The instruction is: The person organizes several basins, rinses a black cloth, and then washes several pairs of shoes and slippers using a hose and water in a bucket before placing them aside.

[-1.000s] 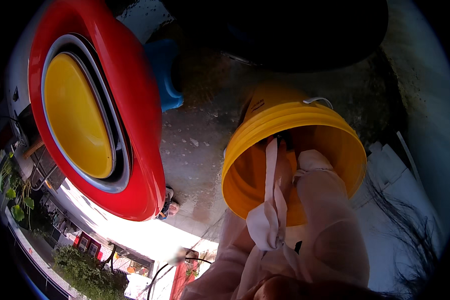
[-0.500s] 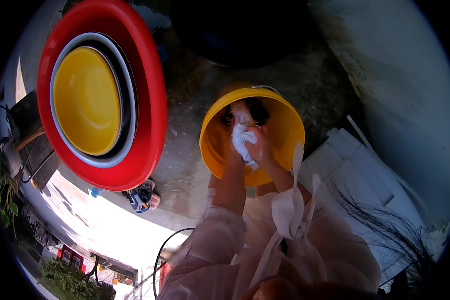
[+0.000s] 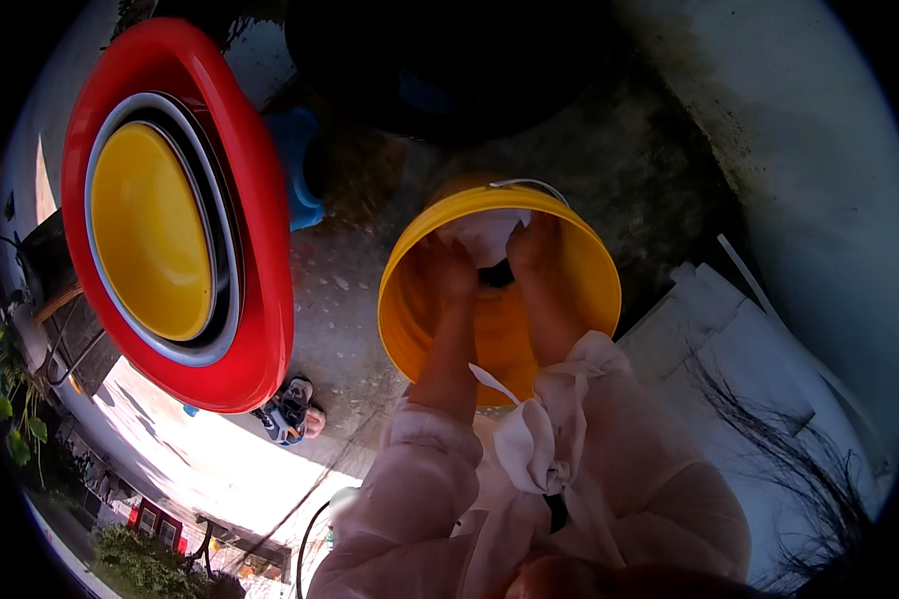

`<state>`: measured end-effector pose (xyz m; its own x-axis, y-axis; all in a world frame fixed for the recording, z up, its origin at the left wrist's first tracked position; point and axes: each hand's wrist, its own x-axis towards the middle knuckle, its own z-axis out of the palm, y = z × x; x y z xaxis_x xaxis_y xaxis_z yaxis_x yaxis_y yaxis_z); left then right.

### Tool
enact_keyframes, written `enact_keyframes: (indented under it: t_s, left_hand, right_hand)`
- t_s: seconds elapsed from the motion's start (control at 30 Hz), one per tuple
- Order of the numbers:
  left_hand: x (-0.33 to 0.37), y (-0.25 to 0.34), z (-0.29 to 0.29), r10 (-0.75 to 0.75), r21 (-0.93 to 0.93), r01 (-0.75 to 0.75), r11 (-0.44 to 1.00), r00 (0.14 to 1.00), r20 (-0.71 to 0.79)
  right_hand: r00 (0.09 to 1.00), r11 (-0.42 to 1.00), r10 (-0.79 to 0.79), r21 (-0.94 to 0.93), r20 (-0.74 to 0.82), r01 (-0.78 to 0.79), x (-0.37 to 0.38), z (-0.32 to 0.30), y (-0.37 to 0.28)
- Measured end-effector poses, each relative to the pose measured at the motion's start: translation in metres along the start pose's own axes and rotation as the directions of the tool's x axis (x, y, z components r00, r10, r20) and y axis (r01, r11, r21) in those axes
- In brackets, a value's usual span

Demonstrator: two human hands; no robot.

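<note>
Both my hands reach down inside a yellow bucket (image 3: 509,334), its wire handle lying at the far rim. A white cloth (image 3: 485,236) is spread between them, deep in the bucket. My left hand (image 3: 451,266) is closed at the cloth's left edge, its fingers in shadow. At the right edge my right hand (image 3: 531,240) grips the cloth, with a thumb along it. Below the cloth a dark piece (image 3: 496,274), perhaps fabric, shows between my wrists. What else lies at the bottom is hidden.
To the left stands a large red basin (image 3: 260,309) with a grey-rimmed basin (image 3: 215,321) and a yellow bowl (image 3: 155,235) nested inside. Behind it is a blue plastic object (image 3: 295,165). Shoes (image 3: 290,409) lie on the floor. White panels (image 3: 729,339) lean at the right wall.
The bunched white cloth has been opened out deeper in the bucket, and my hands have moved apart. My view has shifted slightly, so the basins appear further left.
</note>
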<state>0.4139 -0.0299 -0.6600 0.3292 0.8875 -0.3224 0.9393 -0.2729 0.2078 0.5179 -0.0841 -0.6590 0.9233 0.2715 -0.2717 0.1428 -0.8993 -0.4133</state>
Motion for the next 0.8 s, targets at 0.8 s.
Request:
enact_keyframes:
  t_s: [0.8]
  left_hand:
    - [0.019,-0.007,0.026,0.078,-0.668,0.697,-0.263,0.705,0.705]
  right_hand:
    - [0.882,0.854,-0.299,0.515,0.363,0.078,-0.092,-0.091,-0.053]
